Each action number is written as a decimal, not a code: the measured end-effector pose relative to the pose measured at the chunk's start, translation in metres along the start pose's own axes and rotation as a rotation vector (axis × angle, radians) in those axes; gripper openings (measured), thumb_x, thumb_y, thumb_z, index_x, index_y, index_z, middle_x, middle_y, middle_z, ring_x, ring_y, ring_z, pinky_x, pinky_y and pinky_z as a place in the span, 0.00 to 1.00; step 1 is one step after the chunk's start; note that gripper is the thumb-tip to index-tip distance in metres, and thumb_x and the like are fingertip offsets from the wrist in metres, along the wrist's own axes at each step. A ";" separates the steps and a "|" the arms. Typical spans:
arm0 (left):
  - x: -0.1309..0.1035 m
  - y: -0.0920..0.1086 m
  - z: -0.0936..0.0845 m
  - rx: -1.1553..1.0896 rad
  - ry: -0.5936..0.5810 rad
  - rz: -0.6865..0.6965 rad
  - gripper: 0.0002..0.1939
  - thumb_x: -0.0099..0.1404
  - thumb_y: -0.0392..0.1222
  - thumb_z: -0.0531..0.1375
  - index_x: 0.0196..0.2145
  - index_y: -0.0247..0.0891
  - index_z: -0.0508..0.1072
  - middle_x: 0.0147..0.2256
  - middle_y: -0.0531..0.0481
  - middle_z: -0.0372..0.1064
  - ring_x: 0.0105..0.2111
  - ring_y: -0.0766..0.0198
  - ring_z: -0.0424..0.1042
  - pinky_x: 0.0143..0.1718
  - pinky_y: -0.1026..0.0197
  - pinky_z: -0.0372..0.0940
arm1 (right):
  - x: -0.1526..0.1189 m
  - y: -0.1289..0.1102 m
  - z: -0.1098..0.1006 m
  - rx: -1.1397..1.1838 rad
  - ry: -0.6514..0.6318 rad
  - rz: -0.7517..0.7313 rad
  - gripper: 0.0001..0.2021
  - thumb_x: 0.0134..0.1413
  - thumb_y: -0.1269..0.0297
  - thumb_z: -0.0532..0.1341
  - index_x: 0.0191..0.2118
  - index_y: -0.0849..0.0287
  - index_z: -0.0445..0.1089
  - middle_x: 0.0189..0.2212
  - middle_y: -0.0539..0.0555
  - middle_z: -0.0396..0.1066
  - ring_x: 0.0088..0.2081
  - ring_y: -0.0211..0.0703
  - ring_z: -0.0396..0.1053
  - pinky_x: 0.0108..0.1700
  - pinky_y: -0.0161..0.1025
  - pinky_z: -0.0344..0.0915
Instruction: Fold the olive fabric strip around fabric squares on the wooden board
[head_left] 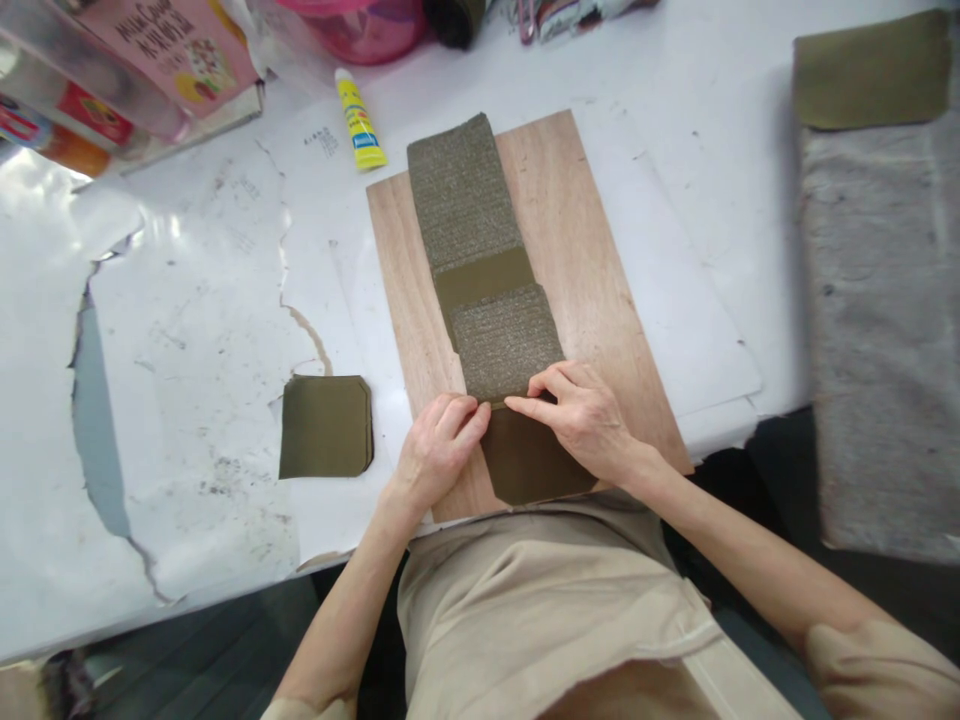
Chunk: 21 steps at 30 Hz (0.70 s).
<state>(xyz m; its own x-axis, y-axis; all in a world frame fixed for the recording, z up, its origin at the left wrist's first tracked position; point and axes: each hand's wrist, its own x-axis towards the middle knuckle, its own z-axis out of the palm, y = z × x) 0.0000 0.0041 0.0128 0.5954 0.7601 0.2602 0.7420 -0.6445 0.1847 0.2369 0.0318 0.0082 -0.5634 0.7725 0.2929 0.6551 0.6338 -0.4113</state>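
Note:
An olive piece with clipped corners (536,460) lies at the near end of a wooden board (600,270). Its upper edge meets a rough grey-green piece (510,340). My left hand (442,445) pinches the left end of that seam, fingers pressed together. At the seam's middle and right, my right hand (585,415) rests with its index finger stretched along the edge and the other fingers curled. Farther up the board are an olive band (484,278) and another rough piece (465,190).
A stack of olive pieces (326,427) sits left of the board. Beyond it are a yellow glue tube (361,125), a pink container (360,25) and a pink package (172,50). A grey slab with an olive piece (870,70) stands at the right.

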 end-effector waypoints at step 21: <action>-0.003 0.024 0.003 -0.051 0.011 -0.112 0.23 0.70 0.31 0.53 0.62 0.37 0.60 0.46 0.39 0.69 0.49 0.53 0.68 0.49 0.50 0.68 | 0.003 -0.003 0.001 -0.081 0.036 -0.043 0.13 0.65 0.71 0.55 0.46 0.49 0.75 0.34 0.52 0.70 0.41 0.42 0.63 0.46 0.42 0.55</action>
<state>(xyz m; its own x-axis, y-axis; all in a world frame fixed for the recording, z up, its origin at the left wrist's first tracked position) 0.0171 -0.0129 0.0137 0.5056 0.8270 0.2459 0.7869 -0.5589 0.2616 0.2326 0.0323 0.0097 -0.5748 0.7442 0.3403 0.6700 0.6667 -0.3265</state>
